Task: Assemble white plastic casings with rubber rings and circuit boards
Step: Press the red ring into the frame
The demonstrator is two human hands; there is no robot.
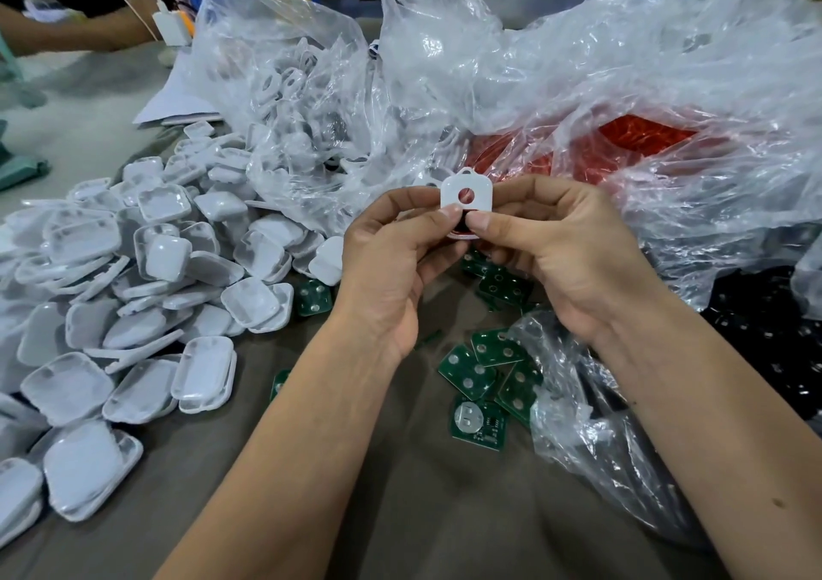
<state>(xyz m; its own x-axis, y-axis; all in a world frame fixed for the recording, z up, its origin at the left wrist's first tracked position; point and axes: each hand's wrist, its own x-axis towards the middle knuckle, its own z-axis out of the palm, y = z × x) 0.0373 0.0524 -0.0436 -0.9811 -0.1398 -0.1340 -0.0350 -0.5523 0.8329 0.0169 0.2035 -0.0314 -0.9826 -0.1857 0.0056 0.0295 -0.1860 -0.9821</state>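
While both hands are up off the desk, the green circuit boards lie loose just under them, some half inside a clear bag. A dropped piece could land in that mess and be hard to find.

The left hand and the right hand pinch one white casing between thumbs and fingertips, holding it upright by its bottom edge. It has a round hole in the middle. Something red and dark sits just under it, between the fingers. I think it is the rubber ring, but I cannot tell for sure.

The hold is small, so the casing could slip or tip. Pushed in crooked, the ring might not sit flat.

To the left is a big pile of white casings. A bump could send them sliding. Behind are crinkly bags, one with red parts inside.
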